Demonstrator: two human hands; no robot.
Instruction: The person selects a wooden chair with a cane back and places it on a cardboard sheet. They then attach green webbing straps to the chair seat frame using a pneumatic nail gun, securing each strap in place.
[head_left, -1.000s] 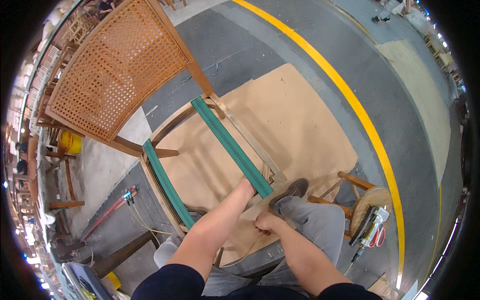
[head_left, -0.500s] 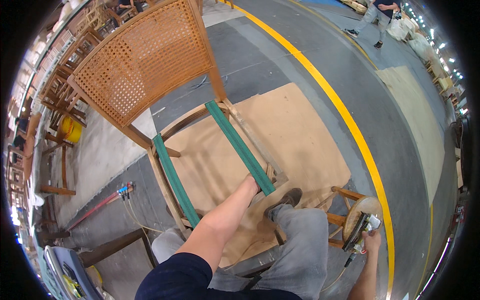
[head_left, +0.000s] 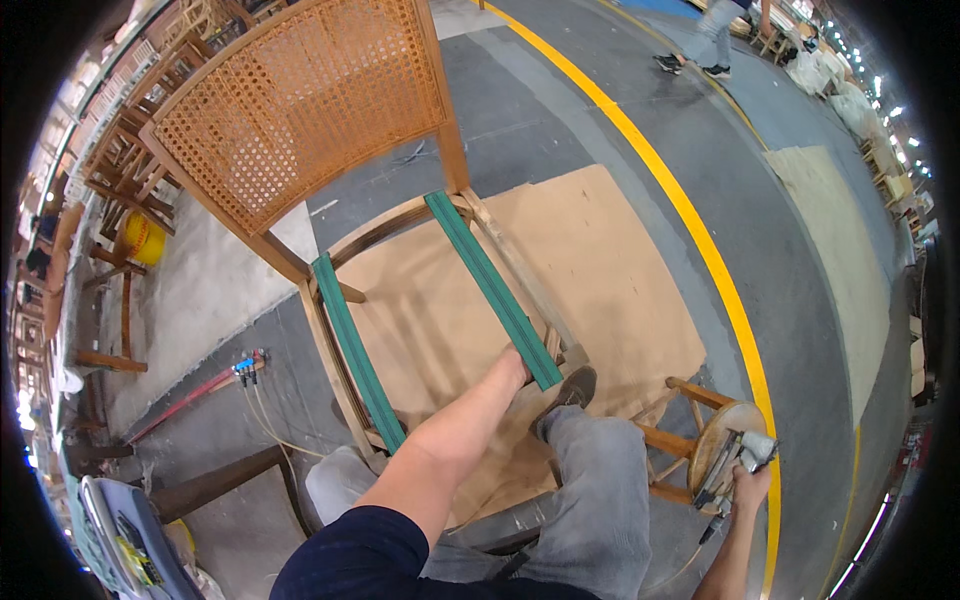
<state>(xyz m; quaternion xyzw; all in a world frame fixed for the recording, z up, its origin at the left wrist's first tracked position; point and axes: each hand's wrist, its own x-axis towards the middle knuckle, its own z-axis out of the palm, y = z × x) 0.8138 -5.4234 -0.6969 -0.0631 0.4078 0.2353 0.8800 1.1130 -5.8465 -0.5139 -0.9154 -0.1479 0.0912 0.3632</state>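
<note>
Wrapped around a silver-and-black tool (head_left: 753, 449), our right hand (head_left: 752, 486) works over the round stool (head_left: 738, 417), lower right of the frame, the tool's long axis slanting, silver end to upper right. Our left hand (head_left: 516, 366), its grip impossible to tell, is half hidden by a green strap (head_left: 495, 290) running diagonally down rightward. Markings on a yellow bucket (head_left: 145, 240), far left, are illegible.
</note>
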